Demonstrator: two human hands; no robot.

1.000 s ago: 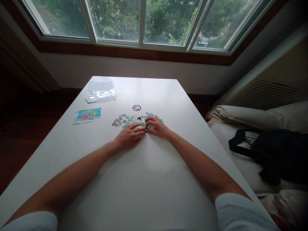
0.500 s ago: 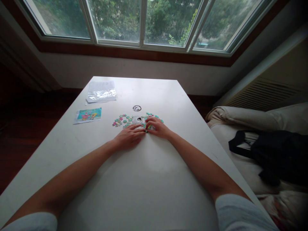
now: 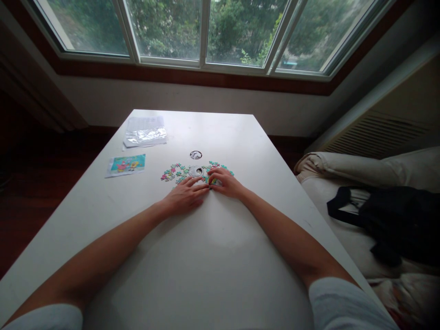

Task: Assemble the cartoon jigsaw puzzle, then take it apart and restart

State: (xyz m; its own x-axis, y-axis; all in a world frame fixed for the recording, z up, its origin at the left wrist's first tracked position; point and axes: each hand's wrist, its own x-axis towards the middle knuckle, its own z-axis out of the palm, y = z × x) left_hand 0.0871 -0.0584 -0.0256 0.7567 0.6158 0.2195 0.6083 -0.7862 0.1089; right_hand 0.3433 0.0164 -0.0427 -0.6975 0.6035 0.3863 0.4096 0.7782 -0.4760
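Small jigsaw puzzle pieces (image 3: 177,172) in teal, green and pink lie scattered on the white table (image 3: 213,256). My left hand (image 3: 185,195) rests low over the near edge of the pieces, its fingers stretched to the right. Opposite it, my right hand (image 3: 225,182) is bent into a pinch, and a small puzzle piece shows at its fingertips, partly hidden. The fingertips of both hands nearly meet there. Just beyond them sits a round silver tin (image 3: 195,171) with an opening in it. Several pieces are hidden under the right hand.
A round shiny disc (image 3: 195,155) lies beyond the tin. To the left are a colourful cartoon picture sheet (image 3: 128,164) and a clear plastic bag (image 3: 146,132). Right of the table, a dark bag (image 3: 398,220) lies on a pale seat (image 3: 323,197). Windows (image 3: 165,27) stand behind.
Both hands have shifted only slightly around the same spot. The left fingers have straightened a little towards the right hand. The tin and sheet stay in place.
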